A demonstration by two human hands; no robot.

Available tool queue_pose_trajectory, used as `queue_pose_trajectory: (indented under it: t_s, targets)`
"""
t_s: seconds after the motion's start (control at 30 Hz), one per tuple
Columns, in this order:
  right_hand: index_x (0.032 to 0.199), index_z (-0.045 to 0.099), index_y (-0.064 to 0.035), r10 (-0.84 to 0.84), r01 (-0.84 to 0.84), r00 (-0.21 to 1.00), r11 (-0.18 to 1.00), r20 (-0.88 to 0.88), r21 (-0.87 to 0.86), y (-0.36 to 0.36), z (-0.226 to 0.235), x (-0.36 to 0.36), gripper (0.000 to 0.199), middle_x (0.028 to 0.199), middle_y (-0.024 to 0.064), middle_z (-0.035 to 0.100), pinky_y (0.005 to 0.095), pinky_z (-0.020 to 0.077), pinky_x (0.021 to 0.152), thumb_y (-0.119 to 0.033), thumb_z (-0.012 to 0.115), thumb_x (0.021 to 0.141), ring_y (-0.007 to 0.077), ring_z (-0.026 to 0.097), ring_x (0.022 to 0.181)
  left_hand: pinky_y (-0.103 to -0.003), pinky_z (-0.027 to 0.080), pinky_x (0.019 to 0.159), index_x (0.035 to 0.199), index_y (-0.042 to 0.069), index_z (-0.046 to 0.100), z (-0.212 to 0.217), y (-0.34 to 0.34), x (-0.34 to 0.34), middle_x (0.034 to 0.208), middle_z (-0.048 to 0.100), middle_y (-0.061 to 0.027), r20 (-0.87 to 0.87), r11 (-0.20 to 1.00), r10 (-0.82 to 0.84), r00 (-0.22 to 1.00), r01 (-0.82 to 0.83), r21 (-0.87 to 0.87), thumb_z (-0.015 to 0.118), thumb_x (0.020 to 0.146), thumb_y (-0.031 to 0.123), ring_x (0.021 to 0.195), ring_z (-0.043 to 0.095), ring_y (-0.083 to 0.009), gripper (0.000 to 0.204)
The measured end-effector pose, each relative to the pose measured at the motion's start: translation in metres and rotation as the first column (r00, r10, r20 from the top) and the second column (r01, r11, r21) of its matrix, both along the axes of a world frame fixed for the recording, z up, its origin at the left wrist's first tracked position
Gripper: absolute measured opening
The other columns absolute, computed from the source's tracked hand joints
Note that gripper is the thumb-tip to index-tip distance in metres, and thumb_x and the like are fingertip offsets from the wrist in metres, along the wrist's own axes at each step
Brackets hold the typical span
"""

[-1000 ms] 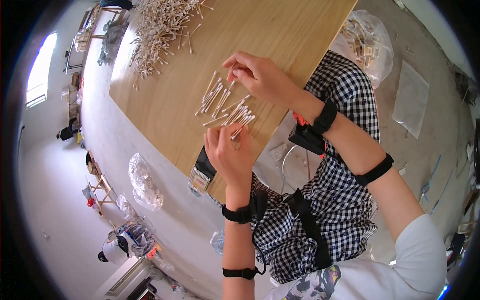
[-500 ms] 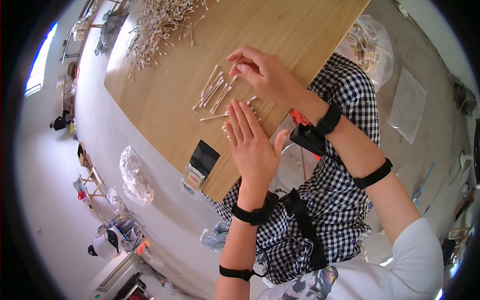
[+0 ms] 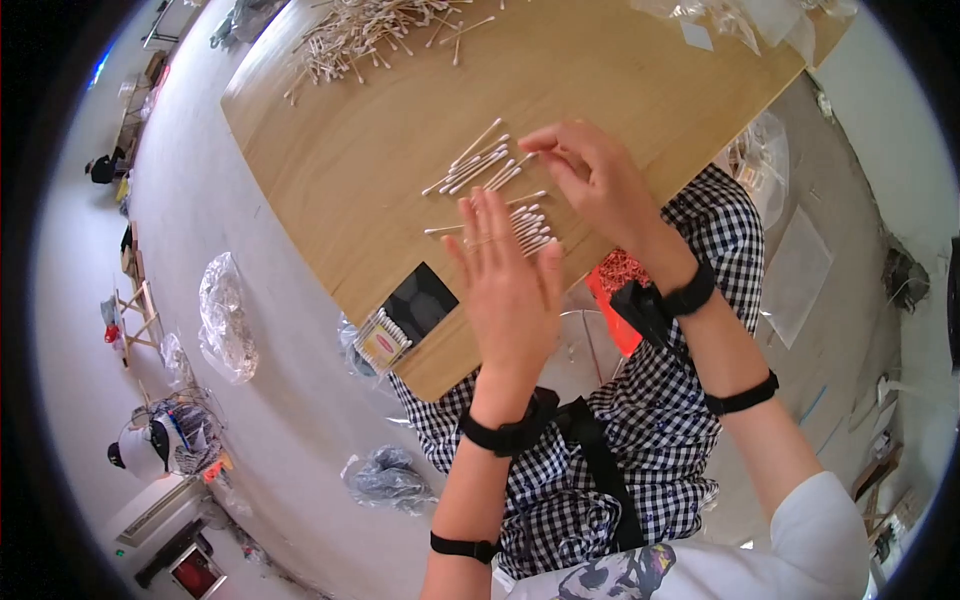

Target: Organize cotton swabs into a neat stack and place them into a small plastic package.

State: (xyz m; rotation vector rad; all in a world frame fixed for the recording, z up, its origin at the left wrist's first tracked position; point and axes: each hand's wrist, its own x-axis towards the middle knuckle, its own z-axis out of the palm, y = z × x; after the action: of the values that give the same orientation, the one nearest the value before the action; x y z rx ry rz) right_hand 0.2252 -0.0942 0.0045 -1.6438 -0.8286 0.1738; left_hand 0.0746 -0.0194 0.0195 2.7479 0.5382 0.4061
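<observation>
My left hand (image 3: 508,290) lies flat with its fingers stretched out, palm down over the table (image 3: 340,215). Its fingers partly cover a neat row of cotton swabs (image 3: 532,230). One lone cotton swab (image 3: 445,231) sticks out past its fingers on the left. Just beyond is a looser group of cotton swabs (image 3: 478,168). At that group's right end my right hand (image 3: 590,180) hovers, fingers loosely bent and apart, the index fingertip close to one swab's tip; no swab shows between its fingers.
A big heap of cotton swabs (image 3: 365,38) spreads over the table's far left. At the near left corner are a black sheet (image 3: 420,303) and a clear pack of swabs (image 3: 381,342). Clear plastic bags (image 3: 740,20) lie at the far right. A red bag (image 3: 615,305) hangs beside my lap.
The view has shifted, bringing more of the table's far right into sight. My right hand has drawn back slightly from the loose swabs; my left hand stays spread over the row.
</observation>
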Motion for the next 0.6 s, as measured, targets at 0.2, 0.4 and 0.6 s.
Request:
queue_pose_trajectory:
  t_s: [0.2,0.4,0.6]
  targets:
    - [0.089,0.066,-0.0072,-0.098,0.147,0.938,0.981,0.332,-0.124,0.011,0.003,-0.039,0.012,0.100,0.0052,0.063,0.0375,0.0450,0.088,-0.005,0.067,0.078,0.0254,0.057,0.100,-0.044,0.036,0.103,0.106,0.007,0.063,0.011,0.064,-0.018,0.123,0.057,-0.0122,0.128,0.987,0.157,0.979,-0.160,0.013,0.065,0.087,0.009,0.122,0.047,-0.0324,0.019]
    - [0.085,0.065,-0.0069,-0.099,0.205,0.899,0.956,0.426,-0.211,0.014,-0.004,-0.044,0.010,0.105,0.0027,0.062,0.0367,0.0430,0.091,-0.009,0.070,0.077,0.0229,0.055,0.106,-0.043,0.037,0.099,0.093,0.009,0.064,0.010,0.084,-0.014,0.114,0.057,-0.0078,0.031,0.996,0.075,0.997,-0.076,0.051,0.069,0.083,0.009,0.115,0.048,-0.0298,0.011]
    - [0.086,0.066,-0.0088,-0.061,0.186,0.894,0.952,0.445,-0.245,0.010,-0.008,-0.043,0.012,0.112,0.0032,0.062,0.0378,0.0416,0.096,-0.004,0.066,0.076,0.0236,0.053,0.116,-0.042,0.037,0.097,0.089,0.009,0.062,0.011,0.091,-0.017,0.109,0.057,-0.0066,0.013,0.998,0.035,0.999,-0.036,0.053,0.069,0.082,0.008,0.112,0.048,-0.0289,0.010]
